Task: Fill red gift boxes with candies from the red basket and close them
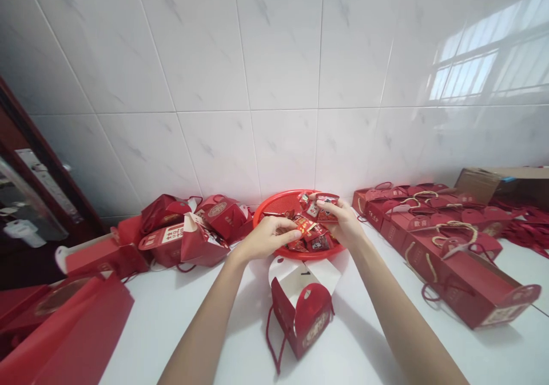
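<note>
A red plastic basket (262, 206) against the wall holds several wrapped candies (309, 228) in red, gold and dark wrappers. My left hand (268, 237) reaches over its left rim, thumb and fingers apart, with no candy visible in it. On the other side, my right hand (343, 218) pinches a small red candy packet (327, 198) between thumb and fingers, just above the pile. Directly in front of the basket stands a red gift box (316, 316) with its flaps open, white inside, a small dark item at the bottom and a cord handle hanging down its left side.
Red gift boxes (165, 242) lie jumbled on the left, with a large one (72, 333) nearer. Rows of boxes with cord handles (429, 242) fill the right. Behind them is a cardboard box (480, 187) by red cords (527, 233). A tiled wall (283, 145) bounds the white table (171, 316).
</note>
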Available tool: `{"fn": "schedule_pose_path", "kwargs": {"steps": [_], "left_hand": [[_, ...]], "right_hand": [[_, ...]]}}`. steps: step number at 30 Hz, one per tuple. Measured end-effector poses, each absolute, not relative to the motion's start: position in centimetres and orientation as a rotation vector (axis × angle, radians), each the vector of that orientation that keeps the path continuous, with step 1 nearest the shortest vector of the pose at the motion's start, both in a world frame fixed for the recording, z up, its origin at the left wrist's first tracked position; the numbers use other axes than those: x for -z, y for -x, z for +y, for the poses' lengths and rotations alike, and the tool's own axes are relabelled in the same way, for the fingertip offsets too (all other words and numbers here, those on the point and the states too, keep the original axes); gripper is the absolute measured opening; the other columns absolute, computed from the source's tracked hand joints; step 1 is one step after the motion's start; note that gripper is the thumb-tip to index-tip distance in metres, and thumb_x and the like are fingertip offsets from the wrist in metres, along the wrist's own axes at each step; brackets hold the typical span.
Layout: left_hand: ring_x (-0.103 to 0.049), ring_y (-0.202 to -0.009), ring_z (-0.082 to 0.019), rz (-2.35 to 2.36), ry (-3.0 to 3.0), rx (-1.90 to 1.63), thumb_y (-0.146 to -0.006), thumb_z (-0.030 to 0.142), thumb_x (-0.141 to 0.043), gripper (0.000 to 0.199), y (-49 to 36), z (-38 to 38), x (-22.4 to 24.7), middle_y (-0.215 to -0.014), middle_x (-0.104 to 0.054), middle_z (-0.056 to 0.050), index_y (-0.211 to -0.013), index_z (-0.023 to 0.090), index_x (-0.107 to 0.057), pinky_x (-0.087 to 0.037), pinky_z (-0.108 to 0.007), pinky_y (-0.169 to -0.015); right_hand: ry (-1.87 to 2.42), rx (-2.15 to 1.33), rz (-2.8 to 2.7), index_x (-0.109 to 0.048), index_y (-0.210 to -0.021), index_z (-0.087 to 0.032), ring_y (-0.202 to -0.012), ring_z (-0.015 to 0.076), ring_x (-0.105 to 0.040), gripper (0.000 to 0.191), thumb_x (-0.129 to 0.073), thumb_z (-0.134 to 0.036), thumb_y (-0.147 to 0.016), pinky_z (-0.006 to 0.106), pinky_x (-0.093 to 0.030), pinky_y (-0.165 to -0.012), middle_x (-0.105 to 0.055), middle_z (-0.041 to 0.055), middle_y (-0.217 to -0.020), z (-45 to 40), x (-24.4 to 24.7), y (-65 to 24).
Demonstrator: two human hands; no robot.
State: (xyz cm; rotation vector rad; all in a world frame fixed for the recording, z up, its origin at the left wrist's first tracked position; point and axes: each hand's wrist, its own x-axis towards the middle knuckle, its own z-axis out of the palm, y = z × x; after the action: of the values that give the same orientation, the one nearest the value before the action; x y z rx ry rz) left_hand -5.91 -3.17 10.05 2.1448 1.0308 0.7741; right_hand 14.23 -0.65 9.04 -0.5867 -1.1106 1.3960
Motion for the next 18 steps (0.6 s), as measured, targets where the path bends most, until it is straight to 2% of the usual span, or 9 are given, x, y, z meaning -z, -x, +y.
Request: {"fn": "schedule_pose_path", "kwargs": {"steps": [3,6,9,12,15,18], "left_hand": [[-0.067,-0.086,-0.021,0.967,-2.126,-0.558,-0.084,0.045,-0.068,0.03,7.1,-4.5,-11.7,-0.093,-0.076,-0.005,-0.096,0.019,-0.078,-0.05,-0.026,-0.073],[-0.069,-0.09,-0.022,0.979,-2.181,-0.359,-0.082,0.047,-0.07,0.032,8.0,-5.8,-12.7,-0.098,-0.077,-0.005,-0.101,0.022,-0.079,-0.05,-0.025,-0.073],[-0.069,-0.077,-0.02,1.106,-2.226,-0.277,-0.083,0.044,-0.066,0.028,8.4,-6.5,-13.0,-0.087,-0.077,-0.003,-0.093,0.022,-0.08,-0.046,-0.023,-0.063],[-0.067,-0.068,-0.019,1.257,-2.215,-0.207,-0.079,0.041,-0.068,0.024,8.3,-6.9,-12.9,-0.078,-0.076,-0.003,-0.085,0.022,-0.081,-0.041,-0.022,-0.054],[-0.068,-0.066,-0.02,1.36,-2.198,-0.08,-0.076,0.041,-0.068,0.027,7.9,-7.1,-12.7,-0.075,-0.076,-0.003,-0.09,0.022,-0.081,-0.038,-0.022,-0.05],[-0.069,-0.068,-0.02,1.354,-2.221,-0.035,-0.072,0.039,-0.07,0.03,7.6,-7.2,-12.7,-0.08,-0.077,-0.004,-0.096,0.023,-0.081,-0.041,-0.022,-0.052]], "right_hand": [[0.597,-1.324,-1.393,-0.077,-0.092,-0.018,-0.079,0.0191,-0.068,0.028,-0.081,-0.036,-0.071,0.03,-0.054,-0.075,-0.075,0.0041,-0.088,-2.2,-10.6,-15.4],[0.616,-1.213,-1.733,-0.076,-0.094,-0.021,-0.087,0.0196,-0.068,0.018,-0.074,-0.032,-0.08,0.031,-0.054,-0.079,-0.074,0.0037,-0.097,-3.8,-11.9,-16.5],[0.64,-1.148,-2.058,-0.077,-0.096,-0.022,-0.098,0.023,-0.067,0.016,-0.071,-0.027,-0.082,0.034,-0.053,-0.086,-0.074,0.0033,-0.098,-5.1,-12.9,-17.2],[0.656,-1.107,-2.259,-0.077,-0.099,-0.023,-0.1,0.0236,-0.068,0.019,-0.068,-0.023,-0.083,0.034,-0.053,-0.087,-0.075,0.0036,-0.104,-5.8,-13.4,-17.1],[0.648,-1.001,-2.349,-0.077,-0.101,-0.022,-0.096,0.0216,-0.068,0.02,-0.067,-0.021,-0.083,0.031,-0.052,-0.082,-0.075,0.0037,-0.105,-6.0,-13.4,-16.6],[0.631,-0.899,-2.363,-0.075,-0.096,-0.022,-0.083,0.0174,-0.067,0.016,-0.067,-0.021,-0.083,0.026,-0.05,-0.07,-0.074,0.0017,-0.093,-6.0,-13.0,-15.9]]}}
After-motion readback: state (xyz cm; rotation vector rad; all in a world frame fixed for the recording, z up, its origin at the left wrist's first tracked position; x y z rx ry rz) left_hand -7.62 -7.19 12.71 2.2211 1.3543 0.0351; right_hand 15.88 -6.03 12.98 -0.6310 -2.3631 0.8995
